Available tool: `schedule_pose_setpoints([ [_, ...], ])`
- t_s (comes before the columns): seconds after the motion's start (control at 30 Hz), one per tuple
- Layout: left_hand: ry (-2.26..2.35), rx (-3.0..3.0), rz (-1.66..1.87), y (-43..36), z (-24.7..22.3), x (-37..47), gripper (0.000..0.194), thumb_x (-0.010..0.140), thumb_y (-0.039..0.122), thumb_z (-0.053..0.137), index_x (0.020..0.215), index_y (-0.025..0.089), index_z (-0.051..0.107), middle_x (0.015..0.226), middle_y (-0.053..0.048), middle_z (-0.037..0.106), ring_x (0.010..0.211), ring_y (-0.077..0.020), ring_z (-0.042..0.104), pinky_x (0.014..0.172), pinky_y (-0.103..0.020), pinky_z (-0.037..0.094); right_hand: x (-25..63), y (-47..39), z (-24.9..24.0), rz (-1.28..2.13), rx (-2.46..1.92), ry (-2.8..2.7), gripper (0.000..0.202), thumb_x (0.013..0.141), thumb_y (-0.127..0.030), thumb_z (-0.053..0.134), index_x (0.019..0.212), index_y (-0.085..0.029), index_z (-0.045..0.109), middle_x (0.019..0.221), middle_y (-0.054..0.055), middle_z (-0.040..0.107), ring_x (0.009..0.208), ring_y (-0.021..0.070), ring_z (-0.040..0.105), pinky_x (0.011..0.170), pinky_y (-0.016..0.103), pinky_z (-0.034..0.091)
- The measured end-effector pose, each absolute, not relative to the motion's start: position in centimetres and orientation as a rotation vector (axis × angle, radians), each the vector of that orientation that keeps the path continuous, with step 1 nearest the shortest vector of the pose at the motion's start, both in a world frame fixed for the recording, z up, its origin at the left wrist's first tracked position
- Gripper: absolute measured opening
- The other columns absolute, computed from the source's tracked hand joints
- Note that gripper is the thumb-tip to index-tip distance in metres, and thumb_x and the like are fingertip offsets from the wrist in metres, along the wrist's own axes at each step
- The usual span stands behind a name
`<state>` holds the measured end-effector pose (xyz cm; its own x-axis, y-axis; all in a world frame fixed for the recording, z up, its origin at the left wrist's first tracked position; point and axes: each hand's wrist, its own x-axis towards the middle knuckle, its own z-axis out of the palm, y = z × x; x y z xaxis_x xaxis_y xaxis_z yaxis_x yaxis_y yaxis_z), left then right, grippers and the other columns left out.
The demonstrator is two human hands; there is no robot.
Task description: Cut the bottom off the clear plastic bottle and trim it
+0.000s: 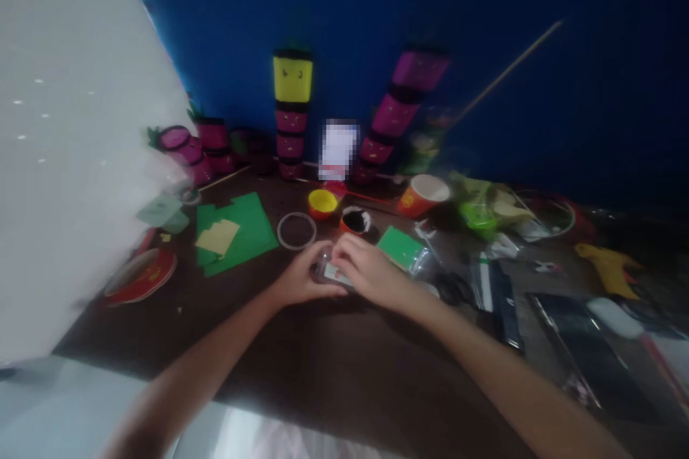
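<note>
Near the middle of the dark table, my left hand (pixel 304 278) is wrapped round a small clear container (pixel 338 273) with a pale label. My right hand (pixel 362 267) lies over the container's right side, its fingers bent together at the top; what they hold, if anything, is too blurred to tell. Just beyond the hands are an orange cup with dark contents (pixel 355 220), a yellow-lined cup (pixel 323 204) and a clear round lid or ring (pixel 297 231). A green sheet (pixel 399 247) lies right of the right hand.
Green sheets (pixel 252 233) with a yellowish piece (pixel 217 237) lie left. Stacked decorated cups (pixel 292 115) stand at the back beside a blurred screen (pixel 338 150). To the right are a paper cup (pixel 423 195), a yellow glue gun (pixel 608 269) and a black flat object (pixel 586 351).
</note>
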<state>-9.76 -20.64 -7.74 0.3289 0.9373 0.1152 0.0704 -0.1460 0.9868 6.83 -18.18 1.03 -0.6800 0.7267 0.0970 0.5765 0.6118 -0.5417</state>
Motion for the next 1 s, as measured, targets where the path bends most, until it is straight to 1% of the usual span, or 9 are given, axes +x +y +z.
schedule_pose_setpoints([
  [0.07,0.951,1.517,1.016,-20.6,-7.8,-9.8,0.076,0.057,0.032,0.081,0.121,0.018,0.044,0.116,-0.011,0.055,0.105,-0.0260,0.056,0.091,-0.041,0.047,7.2,-18.0,0.9,0.713,-1.005,-2.492,0.009,0.087,-0.014,0.047,0.086,-0.016,0.055,0.089,0.005,0.056,0.083,0.0154,0.054,0.077,0.029,0.044],
  [0.17,0.938,1.522,1.012,-20.6,-7.7,-9.8,0.074,0.058,0.032,0.080,0.121,0.018,0.044,0.115,-0.011,0.055,0.106,-0.0259,0.056,0.092,-0.041,0.046,7.4,-18.0,1.0,0.654,-0.888,-2.563,0.013,0.087,-0.012,0.047,0.093,-0.015,0.058,0.093,0.007,0.057,0.087,0.0166,0.054,0.080,0.030,0.045],
  [0.4,0.934,1.519,1.033,-20.6,-7.3,-9.6,0.075,0.057,0.032,0.081,0.121,0.018,0.045,0.121,-0.012,0.053,0.111,-0.0272,0.054,0.096,-0.043,0.044,6.7,-18.4,1.8,0.434,-0.846,-2.767,0.014,0.078,-0.006,0.056,0.089,-0.014,0.060,0.090,0.008,0.057,0.081,0.0174,0.053,0.075,0.029,0.044],
  [0.5,0.915,1.514,1.039,-20.6,-7.3,-9.6,0.074,0.057,0.031,0.081,0.121,0.018,0.046,0.122,-0.012,0.052,0.111,-0.0272,0.054,0.095,-0.042,0.044,6.6,-18.3,2.0,0.503,-0.841,-2.781,0.012,0.077,-0.007,0.057,0.087,-0.013,0.059,0.089,0.008,0.058,0.080,0.0174,0.053,0.074,0.029,0.043],
  [0.6,0.908,1.509,1.023,-20.6,-7.3,-9.6,0.074,0.057,0.032,0.081,0.120,0.017,0.046,0.118,-0.012,0.055,0.108,-0.0269,0.055,0.092,-0.040,0.047,6.7,-17.8,2.2,0.663,-0.787,-2.774,0.007,0.082,-0.010,0.053,0.083,-0.014,0.059,0.088,0.008,0.058,0.082,0.0173,0.054,0.075,0.029,0.043],
  [0.67,0.924,1.506,1.016,-20.6,-7.4,-9.7,0.074,0.056,0.032,0.081,0.120,0.017,0.046,0.116,-0.011,0.056,0.105,-0.0263,0.056,0.090,-0.039,0.048,6.9,-17.5,2.4,0.772,-0.782,-2.728,0.012,0.085,-0.011,0.048,0.080,-0.015,0.058,0.086,0.006,0.058,0.081,0.0163,0.054,0.074,0.029,0.044],
  [0.77,0.948,1.505,1.016,-20.5,-7.5,-9.7,0.074,0.056,0.033,0.081,0.119,0.017,0.047,0.115,-0.011,0.056,0.104,-0.0260,0.056,0.088,-0.038,0.048,7.2,-17.1,2.4,0.824,-0.894,-2.630,0.011,0.086,-0.012,0.046,0.084,-0.016,0.056,0.088,0.006,0.057,0.081,0.0155,0.054,0.075,0.029,0.044],
  [0.9,0.934,1.496,1.007,-20.5,-7.5,-9.6,0.074,0.057,0.033,0.081,0.120,0.017,0.046,0.115,-0.011,0.056,0.105,-0.0257,0.056,0.086,-0.036,0.050,6.8,-17.1,2.7,0.706,-0.901,-2.767,0.011,0.086,-0.012,0.047,0.087,-0.014,0.057,0.090,0.008,0.055,0.080,0.0159,0.054,0.075,0.030,0.045],
  [1.0,0.923,1.484,1.004,-20.6,-7.5,-9.5,0.073,0.058,0.033,0.080,0.120,0.016,0.046,0.116,-0.012,0.057,0.107,-0.0268,0.056,0.084,-0.035,0.051,5.9,-17.4,3.1,0.500,-0.842,-2.951,0.004,0.081,-0.011,0.056,0.084,-0.011,0.058,0.087,0.010,0.055,0.077,0.0174,0.052,0.071,0.030,0.045],
])
